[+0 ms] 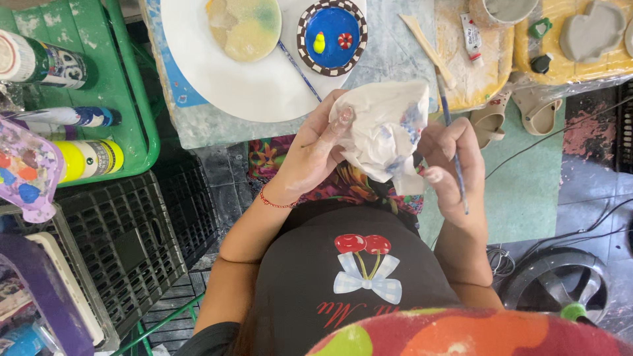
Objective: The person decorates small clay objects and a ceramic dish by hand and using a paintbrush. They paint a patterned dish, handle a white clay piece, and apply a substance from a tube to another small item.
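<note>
Seen from above, the left hand (315,150) cups a crumpled, paint-smudged tissue (384,129), fingers pressed into it. The right hand (452,165) pinches a thin paintbrush (453,153) against the tissue, apparently wiping it. Both hover just below the worktop's (395,46) near edge, where a white plate (250,86) and blue painted dish (331,34) sit.

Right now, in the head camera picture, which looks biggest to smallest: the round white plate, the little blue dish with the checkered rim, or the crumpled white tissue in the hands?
1. Round white plate, clearly largest.
2. Crumpled white tissue, though it sits nearer the camera, so this is unsure.
3. Little blue dish with the checkered rim.
</note>
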